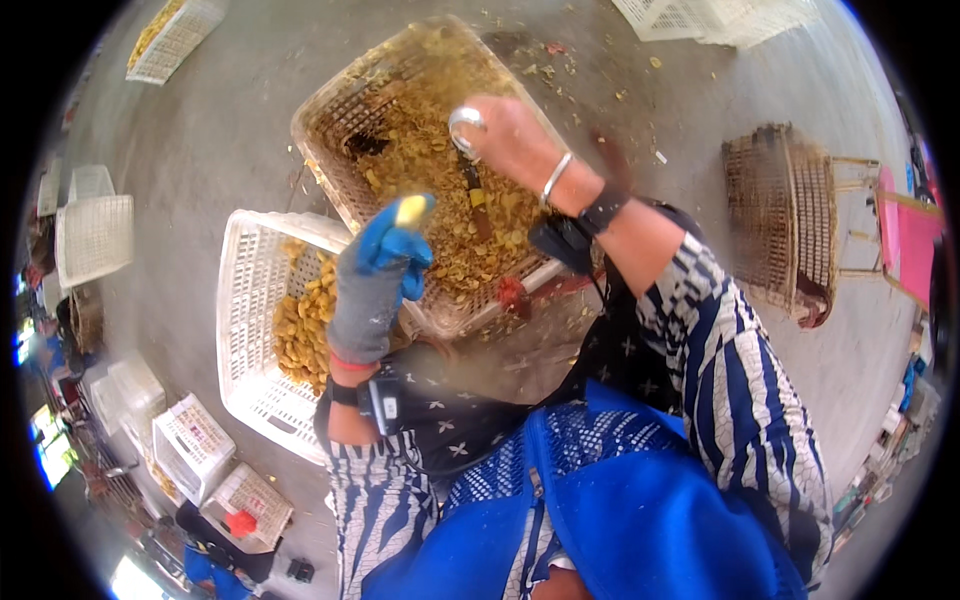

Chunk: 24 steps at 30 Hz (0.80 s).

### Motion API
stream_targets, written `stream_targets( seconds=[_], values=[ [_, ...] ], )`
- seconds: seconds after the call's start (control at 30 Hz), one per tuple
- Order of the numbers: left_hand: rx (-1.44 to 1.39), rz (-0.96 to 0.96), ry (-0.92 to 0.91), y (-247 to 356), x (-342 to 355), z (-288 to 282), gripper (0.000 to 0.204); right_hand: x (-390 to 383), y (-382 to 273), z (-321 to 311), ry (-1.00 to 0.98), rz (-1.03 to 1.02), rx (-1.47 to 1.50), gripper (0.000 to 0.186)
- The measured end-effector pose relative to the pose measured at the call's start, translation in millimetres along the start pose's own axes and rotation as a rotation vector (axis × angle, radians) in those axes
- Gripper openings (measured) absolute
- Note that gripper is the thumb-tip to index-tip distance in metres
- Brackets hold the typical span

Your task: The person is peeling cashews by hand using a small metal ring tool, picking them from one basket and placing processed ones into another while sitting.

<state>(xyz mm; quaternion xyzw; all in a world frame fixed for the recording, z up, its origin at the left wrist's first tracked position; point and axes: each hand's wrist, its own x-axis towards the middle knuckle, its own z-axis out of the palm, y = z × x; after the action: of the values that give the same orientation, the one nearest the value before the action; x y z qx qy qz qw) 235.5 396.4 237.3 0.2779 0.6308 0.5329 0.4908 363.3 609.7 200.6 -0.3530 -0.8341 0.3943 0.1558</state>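
My left hand [385,265], in a blue and grey glove, grips a small pale yellow piece [412,210] at its fingertips. My right hand [505,140], bare, is closed on a silver metal tool [463,128] with a rounded end. Both are over a dirty white plastic crate [325,95] full of yellowish peelings and scraps [410,170]. A dark-handled tool with a yellow band [475,200] lies among the scraps below my right hand. Left of my left hand, a white crate [240,300] holds knobbly tan-yellow pieces [300,325].
A brown woven basket [775,220] stands at right beside a pink chair [905,240]. White crates [95,240] line the left side, others sit at the top [165,55]. A co-worker in blue and dark clothing [205,555] is at lower left. The floor [660,100] is grey concrete.
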Motion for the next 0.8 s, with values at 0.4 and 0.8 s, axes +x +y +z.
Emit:
stream_targets(
  seconds=[0.4, 0.8],
  values=[
    [0.067, 0.026, -0.023, -8, -1, -8, 0.039, -14, -23, -2, -0.344, 0.113, 0.579, 0.024],
    [0.38, 0.276, 0.013, -17, 3, -14, 0.038, -17, -25, 0, -0.324, 0.037, 0.457, 0.025]
  ],
)
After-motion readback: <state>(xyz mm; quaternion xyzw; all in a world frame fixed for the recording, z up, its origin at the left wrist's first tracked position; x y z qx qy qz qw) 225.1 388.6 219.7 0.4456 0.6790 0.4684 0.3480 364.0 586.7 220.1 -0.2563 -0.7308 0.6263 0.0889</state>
